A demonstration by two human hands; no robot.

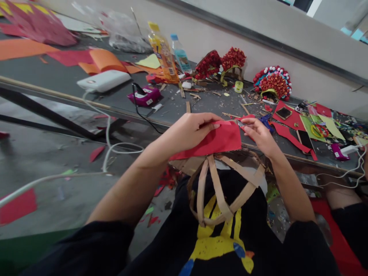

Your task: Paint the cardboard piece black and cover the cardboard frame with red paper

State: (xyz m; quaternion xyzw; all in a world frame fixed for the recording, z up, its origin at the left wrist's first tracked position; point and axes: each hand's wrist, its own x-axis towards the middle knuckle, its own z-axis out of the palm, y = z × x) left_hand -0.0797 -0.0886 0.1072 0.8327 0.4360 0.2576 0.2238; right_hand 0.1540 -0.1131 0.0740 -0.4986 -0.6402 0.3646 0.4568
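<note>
My left hand grips a sheet of red paper along its top edge, thumb on top. My right hand pinches the same sheet at its upper right corner, and a blue-handled tool lies just beyond those fingers. Below the paper a frame of brown cardboard strips rests on my lap, shaped like a domed cap. Both hands hover in front of the edge of a low grey table.
On the table stand two plastic bottles, a white power bank, a purple device, red flower headpieces, a phone and coloured paper scraps. White cables hang over the floor. Another person's leg is at right.
</note>
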